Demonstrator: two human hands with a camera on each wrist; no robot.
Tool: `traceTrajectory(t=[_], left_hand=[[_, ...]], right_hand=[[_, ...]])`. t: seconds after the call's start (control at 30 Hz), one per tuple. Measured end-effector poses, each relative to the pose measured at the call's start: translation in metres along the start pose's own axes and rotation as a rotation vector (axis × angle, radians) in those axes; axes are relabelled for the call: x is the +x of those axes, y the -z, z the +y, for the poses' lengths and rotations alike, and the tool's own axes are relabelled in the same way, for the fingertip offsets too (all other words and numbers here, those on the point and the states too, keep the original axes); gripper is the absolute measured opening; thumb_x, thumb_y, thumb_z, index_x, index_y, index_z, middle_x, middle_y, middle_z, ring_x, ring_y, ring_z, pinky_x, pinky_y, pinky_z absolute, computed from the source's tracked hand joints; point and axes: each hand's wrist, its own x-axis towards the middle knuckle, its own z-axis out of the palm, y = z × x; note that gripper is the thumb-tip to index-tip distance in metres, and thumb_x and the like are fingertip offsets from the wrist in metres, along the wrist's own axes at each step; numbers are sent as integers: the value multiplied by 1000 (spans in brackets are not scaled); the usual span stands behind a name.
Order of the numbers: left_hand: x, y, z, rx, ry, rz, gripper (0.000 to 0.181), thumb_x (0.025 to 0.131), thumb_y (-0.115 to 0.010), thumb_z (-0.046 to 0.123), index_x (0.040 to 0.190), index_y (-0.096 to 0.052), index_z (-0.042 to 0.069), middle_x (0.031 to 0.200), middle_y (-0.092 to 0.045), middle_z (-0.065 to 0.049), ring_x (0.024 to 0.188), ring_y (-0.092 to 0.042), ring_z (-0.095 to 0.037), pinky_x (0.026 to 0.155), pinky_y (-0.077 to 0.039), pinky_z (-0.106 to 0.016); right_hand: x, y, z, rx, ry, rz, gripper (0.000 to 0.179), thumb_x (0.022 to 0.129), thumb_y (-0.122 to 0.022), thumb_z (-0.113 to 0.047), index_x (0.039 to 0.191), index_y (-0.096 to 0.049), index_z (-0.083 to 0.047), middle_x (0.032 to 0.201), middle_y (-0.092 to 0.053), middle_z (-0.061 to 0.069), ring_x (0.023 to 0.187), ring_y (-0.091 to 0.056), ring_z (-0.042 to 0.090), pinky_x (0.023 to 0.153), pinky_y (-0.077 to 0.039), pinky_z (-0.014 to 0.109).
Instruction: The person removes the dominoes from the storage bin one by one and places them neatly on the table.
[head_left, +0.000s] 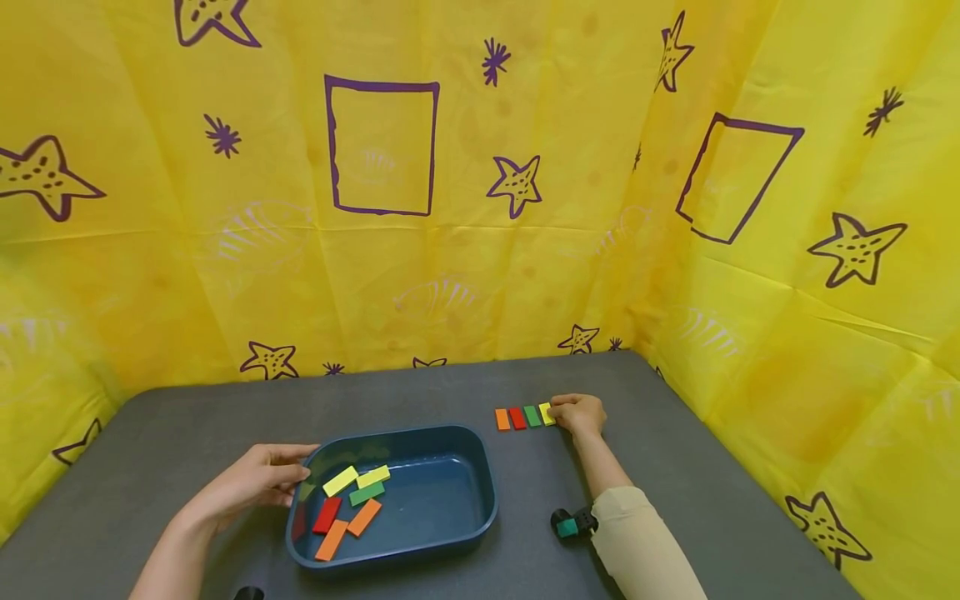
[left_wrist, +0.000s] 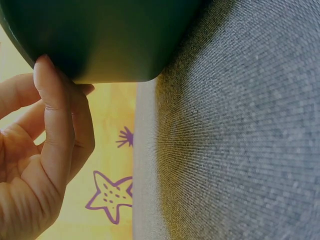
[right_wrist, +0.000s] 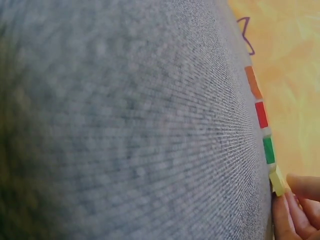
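Note:
A dark blue plastic bin (head_left: 480,467) stands on the grey table, with yellow, green, red and orange blocks lying loose in its left half. My left hand (head_left: 258,483) holds the bin's left rim; the left wrist view shows its fingertips (left_wrist: 46,75) against the outer wall. Farther back to the right, an orange block (head_left: 502,419), a red block (head_left: 517,418) and a green block (head_left: 532,416) lie in a spaced row. At the row's right end my right hand (head_left: 579,413) pinches a yellow block (right_wrist: 276,181), which looks slightly tilted in the right wrist view.
The grey cloth-covered table (head_left: 420,392) reaches back to a yellow curtain (head_left: 285,183) printed with purple starfish. Another part of the curtain runs along the right side. A black wrist device (head_left: 573,523) sits by the right sleeve (head_left: 637,533).

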Motion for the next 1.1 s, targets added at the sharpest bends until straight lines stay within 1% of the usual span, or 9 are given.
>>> traceTrajectory(t=[0.07, 0.2, 0.3, 0.4, 0.5, 0.67, 0.83, 1.0, 1.1], left_hand=[[0, 0, 0, 2, 4, 2, 63, 101, -50, 17, 150, -24, -14, 84, -58, -1, 70, -54, -11, 66, -54, -25], [0, 0, 0, 4, 12, 7, 63, 101, -50, 17, 150, -24, -14, 83, -57, -1, 70, -54, -11, 66, -53, -25], [0, 0, 0, 4, 17, 9, 63, 101, -50, 17, 150, -24, -14, 81, -56, -1, 69, -54, -11, 65, -53, -25], [0, -1, 0, 4, 15, 4, 63, 101, -50, 17, 150, -24, -14, 81, -56, -1, 69, -54, -11, 65, -53, -25], [0, -1, 0, 1, 6, -1, 63, 101, -49, 17, 150, -24, -14, 81, -55, 0, 69, -54, -11, 65, -53, -25], [0, 0, 0, 3, -8, 2, 62, 101, -49, 16, 150, -23, -14, 78, -53, 0, 68, -55, -11, 66, -54, -26], [-1, 1, -1, 4, -13, 1, 61, 102, -48, 15, 150, -23, -14, 78, -53, 1, 68, -55, -11, 66, -54, -25], [-1, 1, 0, 0, -16, -1, 61, 102, -48, 16, 150, -25, -13, 79, -54, 1, 68, -54, -11, 65, -53, -25], [-1, 1, 0, -1, -10, 0, 61, 101, -49, 17, 150, -26, -13, 79, -54, 0, 68, -54, -11, 65, -53, -24]], right_hand=[[-1, 0, 0, -24, 6, 10, 30, 66, -81, 1, 96, -79, -1, 102, -74, 19, 101, -58, 30, 55, -48, 13], [-4, 0, -2, -82, 20, 21, 29, 67, -79, -1, 96, -79, -2, 93, -76, 14, 99, -59, 31, 56, -44, 15], [-7, 1, -4, -129, 34, 17, 29, 67, -78, -3, 97, -79, -3, 97, -76, 15, 100, -59, 31, 63, -45, 18], [-10, 2, -6, -164, 39, 8, 28, 69, -77, -5, 97, -79, -4, 106, -74, 16, 106, -58, 34, 76, -48, 26], [-10, 4, -9, -187, 58, 3, 27, 71, -76, -6, 98, -79, -4, 109, -74, 17, 107, -59, 36, 84, -50, 34], [-10, 5, -17, -219, 148, -7, 25, 74, -78, -11, 99, -79, -7, 106, -75, 15, 104, -61, 36, 83, -52, 37], [-16, 0, -27, -192, 221, -84, 28, 80, -77, -11, 108, -76, -6, 112, -74, 15, 110, -64, 34, 93, -52, 43], [-26, -6, -37, -152, 275, -159, 30, 82, -78, -12, 111, -75, -7, 113, -74, 14, 108, -67, 32, 89, -56, 41], [-34, -9, -46, -94, 299, -208, 31, 81, -79, -11, 111, -75, -7, 112, -74, 15, 104, -70, 29, 87, -57, 38]])
